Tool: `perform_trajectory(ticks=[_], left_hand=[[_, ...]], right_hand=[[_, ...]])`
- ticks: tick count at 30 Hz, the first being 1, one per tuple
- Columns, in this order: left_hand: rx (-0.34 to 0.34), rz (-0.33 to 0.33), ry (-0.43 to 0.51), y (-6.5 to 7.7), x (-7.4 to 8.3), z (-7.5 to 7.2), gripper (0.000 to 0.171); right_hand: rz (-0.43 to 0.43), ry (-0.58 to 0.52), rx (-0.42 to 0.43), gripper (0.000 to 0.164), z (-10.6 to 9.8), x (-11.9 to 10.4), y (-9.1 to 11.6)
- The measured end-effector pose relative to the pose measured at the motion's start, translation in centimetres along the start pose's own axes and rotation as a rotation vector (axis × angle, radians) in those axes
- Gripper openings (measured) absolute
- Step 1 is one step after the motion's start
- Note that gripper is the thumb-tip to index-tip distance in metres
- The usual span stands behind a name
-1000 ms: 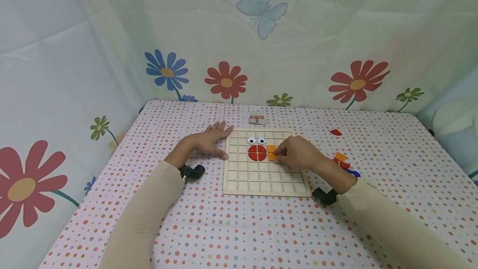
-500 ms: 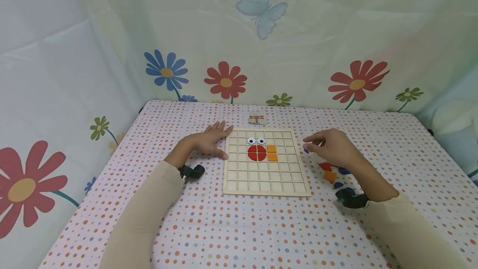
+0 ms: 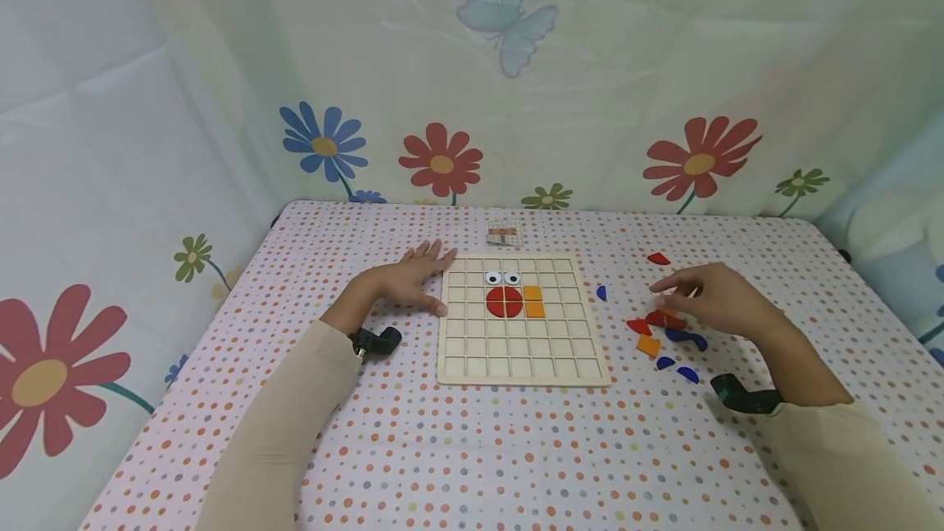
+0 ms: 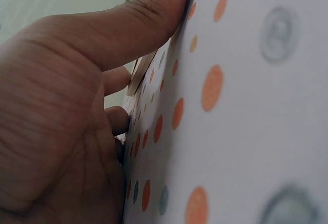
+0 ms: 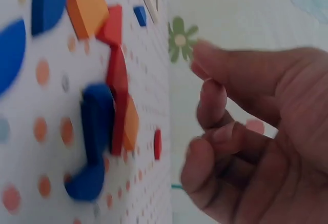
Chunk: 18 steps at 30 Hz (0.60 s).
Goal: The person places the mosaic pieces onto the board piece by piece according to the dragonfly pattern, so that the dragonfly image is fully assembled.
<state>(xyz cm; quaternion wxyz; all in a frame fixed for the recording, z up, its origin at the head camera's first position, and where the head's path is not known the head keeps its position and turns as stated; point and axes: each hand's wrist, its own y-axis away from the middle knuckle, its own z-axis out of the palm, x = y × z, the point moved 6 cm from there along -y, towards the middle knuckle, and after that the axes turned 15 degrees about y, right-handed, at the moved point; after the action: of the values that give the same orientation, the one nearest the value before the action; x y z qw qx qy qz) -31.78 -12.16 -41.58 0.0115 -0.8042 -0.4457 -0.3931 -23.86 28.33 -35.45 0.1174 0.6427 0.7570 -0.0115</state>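
A wooden grid board lies on the table. On it sit two googly-eye tiles, a red circle of quarter pieces and two orange squares beside the circle. My left hand is spread, thumb and fingertips touching the board's left edge. To the right, my right hand hovers over loose pieces with bent fingers and nothing between them. Beneath it lie red pieces, an orange square and a wavy-looking blue piece. Two blue half-rounds are nearer me.
Behind the board lies a small picture card with a grid. One blue half-round is just right of the board; a red quarter piece lies farther back. A dotted cloth covers the table, with a flowered curtain behind.
My right hand has left the orange squares on the board and moved right, past the lone blue half-round, to above the loose pieces. My left hand stays at the board's edge.
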Motion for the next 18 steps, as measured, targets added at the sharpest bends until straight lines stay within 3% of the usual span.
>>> perform_trajectory(ticks=[12,18], left_hand=[[-0.001,0.010,-0.004,0.0,-0.1,0.1,0.108],[-0.002,-0.001,0.001,0.1,0.1,0.0,0.106]], right_hand=[[-0.008,-0.005,-0.119,0.034,1.3,1.8,0.2],[-0.044,0.021,-0.098,0.031,1.6,1.8,0.0]])
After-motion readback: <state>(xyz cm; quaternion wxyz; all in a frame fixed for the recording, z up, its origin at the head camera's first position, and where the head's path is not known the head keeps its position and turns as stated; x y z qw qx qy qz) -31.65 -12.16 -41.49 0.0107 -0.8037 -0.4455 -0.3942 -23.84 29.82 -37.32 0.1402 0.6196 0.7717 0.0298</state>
